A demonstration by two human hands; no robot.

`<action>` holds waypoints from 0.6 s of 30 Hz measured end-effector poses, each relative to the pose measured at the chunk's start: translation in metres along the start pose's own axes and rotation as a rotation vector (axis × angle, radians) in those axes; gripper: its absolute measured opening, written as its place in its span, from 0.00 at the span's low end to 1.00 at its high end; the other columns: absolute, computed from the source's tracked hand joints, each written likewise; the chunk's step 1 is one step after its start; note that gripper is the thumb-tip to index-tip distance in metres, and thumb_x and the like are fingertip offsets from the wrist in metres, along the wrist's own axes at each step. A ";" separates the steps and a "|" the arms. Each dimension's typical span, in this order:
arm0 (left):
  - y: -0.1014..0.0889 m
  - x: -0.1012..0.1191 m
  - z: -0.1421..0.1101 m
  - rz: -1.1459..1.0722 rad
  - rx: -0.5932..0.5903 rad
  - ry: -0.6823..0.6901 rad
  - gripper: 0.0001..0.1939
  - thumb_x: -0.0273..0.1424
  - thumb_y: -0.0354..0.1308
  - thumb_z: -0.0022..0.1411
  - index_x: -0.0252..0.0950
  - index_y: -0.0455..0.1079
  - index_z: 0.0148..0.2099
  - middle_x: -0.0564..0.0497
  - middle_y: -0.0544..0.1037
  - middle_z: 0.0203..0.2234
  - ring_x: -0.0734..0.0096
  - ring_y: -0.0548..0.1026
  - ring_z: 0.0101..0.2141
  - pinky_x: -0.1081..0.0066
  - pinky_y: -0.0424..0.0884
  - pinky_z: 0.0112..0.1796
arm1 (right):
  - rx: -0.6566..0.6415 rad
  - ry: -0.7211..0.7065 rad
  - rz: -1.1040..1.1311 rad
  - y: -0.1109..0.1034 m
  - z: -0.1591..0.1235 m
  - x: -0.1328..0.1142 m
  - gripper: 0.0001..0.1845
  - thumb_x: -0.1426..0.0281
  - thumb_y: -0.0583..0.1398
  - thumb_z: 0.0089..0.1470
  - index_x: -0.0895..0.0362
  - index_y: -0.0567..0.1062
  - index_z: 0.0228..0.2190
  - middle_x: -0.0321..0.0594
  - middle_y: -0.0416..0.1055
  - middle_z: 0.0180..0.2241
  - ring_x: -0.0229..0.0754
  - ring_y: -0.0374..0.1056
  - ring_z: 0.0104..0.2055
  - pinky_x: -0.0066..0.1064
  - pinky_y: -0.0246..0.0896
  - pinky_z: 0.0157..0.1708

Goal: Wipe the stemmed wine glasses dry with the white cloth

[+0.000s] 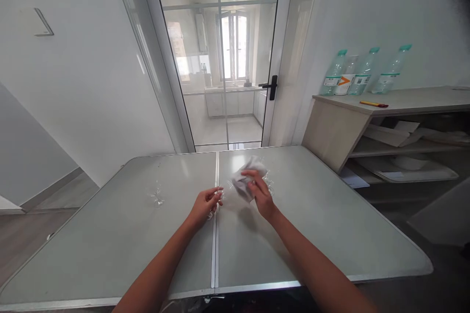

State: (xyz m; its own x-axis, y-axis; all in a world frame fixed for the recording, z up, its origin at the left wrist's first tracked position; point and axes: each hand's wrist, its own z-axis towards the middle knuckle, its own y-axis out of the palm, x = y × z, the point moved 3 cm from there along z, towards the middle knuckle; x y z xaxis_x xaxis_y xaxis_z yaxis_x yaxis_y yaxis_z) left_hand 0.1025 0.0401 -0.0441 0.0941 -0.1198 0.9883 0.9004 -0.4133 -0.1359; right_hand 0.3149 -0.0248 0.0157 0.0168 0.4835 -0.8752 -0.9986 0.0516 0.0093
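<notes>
My right hand [262, 194] grips a crumpled whitish-grey cloth [245, 182] just above the right half of the table, blurred by motion. Close by on the left, my left hand [205, 206] has its fingers pinched around a small clear, glinting thing, too small to name. Partly behind the cloth, more clear, shiny bits [269, 183] lie on the table. Another small transparent cluster [157, 200] rests on the left half.
The grey folding table [312, 234] has a metal seam down its middle. Beyond its far edge is a glass door [238, 107] with a black handle. On the right, a wooden shelf unit [334, 122] carries several plastic bottles [363, 76] and a yellow-red utility knife [373, 104].
</notes>
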 end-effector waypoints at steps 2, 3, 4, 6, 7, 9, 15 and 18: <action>0.003 0.005 -0.004 0.129 -0.041 0.114 0.23 0.45 0.57 0.67 0.32 0.71 0.55 0.51 0.77 0.27 0.75 0.68 0.22 0.73 0.63 0.27 | -0.229 -0.053 -0.195 0.008 -0.003 -0.003 0.19 0.64 0.51 0.69 0.51 0.72 0.56 0.42 0.72 0.53 0.48 0.69 0.52 0.39 0.63 0.53; 0.005 0.008 -0.006 0.218 -0.055 0.182 0.20 0.41 0.56 0.68 0.33 0.69 0.55 0.53 0.76 0.27 0.73 0.69 0.23 0.72 0.63 0.28 | -0.322 -0.074 -0.294 0.012 -0.005 -0.004 0.20 0.64 0.51 0.69 0.51 0.70 0.58 0.43 0.72 0.54 0.49 0.68 0.54 0.41 0.62 0.55; 0.006 0.010 -0.008 0.318 -0.061 0.249 0.16 0.37 0.55 0.68 0.35 0.66 0.54 0.54 0.75 0.26 0.72 0.69 0.24 0.73 0.63 0.28 | -0.384 -0.092 -0.378 0.016 -0.006 -0.004 0.21 0.65 0.50 0.70 0.51 0.68 0.61 0.44 0.72 0.55 0.50 0.68 0.54 0.42 0.61 0.56; 0.006 0.011 -0.011 0.523 -0.042 0.371 0.14 0.30 0.55 0.66 0.37 0.61 0.53 0.57 0.74 0.24 0.71 0.70 0.23 0.73 0.60 0.27 | -0.443 -0.133 -0.500 0.022 -0.007 -0.004 0.24 0.67 0.48 0.71 0.52 0.62 0.65 0.46 0.73 0.55 0.49 0.68 0.55 0.42 0.62 0.55; 0.006 0.010 -0.012 0.626 -0.012 0.441 0.14 0.27 0.54 0.64 0.38 0.59 0.51 0.58 0.74 0.23 0.71 0.70 0.22 0.74 0.58 0.26 | -0.451 -0.163 -0.550 0.024 -0.007 -0.004 0.24 0.68 0.48 0.71 0.52 0.61 0.65 0.47 0.73 0.55 0.50 0.68 0.55 0.43 0.62 0.55; 0.004 0.010 -0.014 0.809 0.062 0.603 0.13 0.24 0.54 0.62 0.39 0.57 0.47 0.58 0.73 0.22 0.70 0.69 0.20 0.73 0.55 0.24 | -0.453 -0.212 -0.652 0.027 -0.007 -0.003 0.22 0.67 0.49 0.71 0.54 0.64 0.63 0.49 0.73 0.55 0.52 0.67 0.57 0.45 0.59 0.57; 0.004 0.011 -0.022 0.985 0.037 0.862 0.08 0.23 0.53 0.62 0.41 0.59 0.35 0.54 0.73 0.21 0.67 0.71 0.21 0.70 0.58 0.26 | -0.442 -0.044 -0.763 0.026 -0.001 0.011 0.13 0.63 0.55 0.69 0.53 0.77 0.46 0.41 0.78 0.40 0.47 0.71 0.43 0.39 0.58 0.47; 0.006 0.015 -0.026 1.001 -0.007 0.935 0.09 0.26 0.54 0.67 0.40 0.60 0.33 0.53 0.74 0.22 0.69 0.71 0.22 0.69 0.61 0.28 | -0.391 0.190 -0.533 0.021 0.003 0.026 0.18 0.60 0.55 0.67 0.55 0.77 0.30 0.35 0.73 0.28 0.41 0.66 0.32 0.32 0.56 0.35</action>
State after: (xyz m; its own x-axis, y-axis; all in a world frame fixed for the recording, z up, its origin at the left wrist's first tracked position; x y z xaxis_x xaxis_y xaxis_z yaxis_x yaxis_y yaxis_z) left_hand 0.0983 0.0120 -0.0322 0.3755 -0.9253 0.0537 0.6152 0.2054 -0.7612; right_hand 0.2950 -0.0088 -0.0050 0.5377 0.3162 -0.7816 -0.8014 -0.0964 -0.5903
